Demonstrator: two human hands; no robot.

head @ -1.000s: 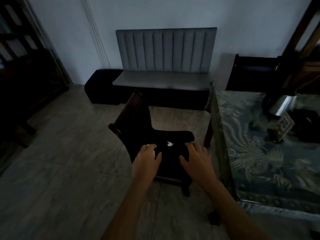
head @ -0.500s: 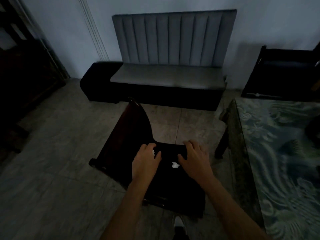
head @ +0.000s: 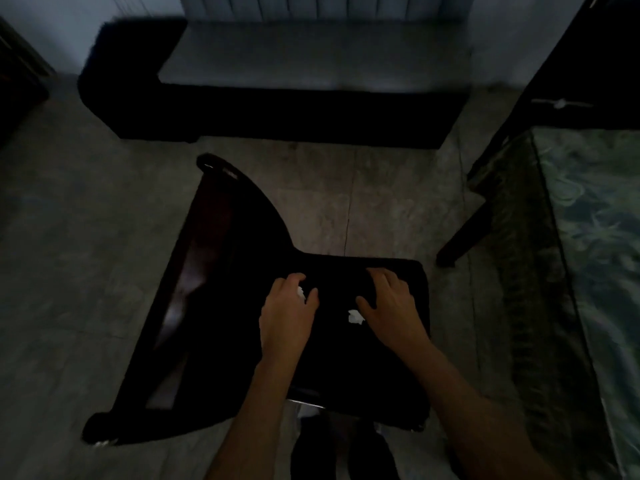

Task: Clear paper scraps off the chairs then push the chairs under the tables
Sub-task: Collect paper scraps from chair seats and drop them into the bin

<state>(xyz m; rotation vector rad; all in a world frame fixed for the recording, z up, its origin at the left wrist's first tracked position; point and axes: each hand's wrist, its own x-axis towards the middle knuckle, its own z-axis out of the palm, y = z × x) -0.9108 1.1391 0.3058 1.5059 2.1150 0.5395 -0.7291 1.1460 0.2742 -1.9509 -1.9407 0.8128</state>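
Note:
A dark wooden chair (head: 214, 306) with a black seat stands in front of me, its back to the left. My left hand (head: 287, 313) is over the seat, fingers curled round a white paper scrap (head: 301, 292) that shows between thumb and fingers. My right hand (head: 391, 306) hovers over the seat with relaxed fingers. A second white paper scrap (head: 355, 317) lies on the seat just under its thumb. The table (head: 595, 244) with a green patterned cloth stands to the right of the chair.
A grey upholstered bench (head: 311, 57) on a black base runs along the far wall. Another dark chair (head: 568, 84) stands at the table's far end. A table leg (head: 464, 233) slants near the chair's right side. Tiled floor surrounds the chair.
I have moved closer and look down more steeply, so the chair fills the view. My left hand keeps the first scrap; my right hand has come close to the second scrap.

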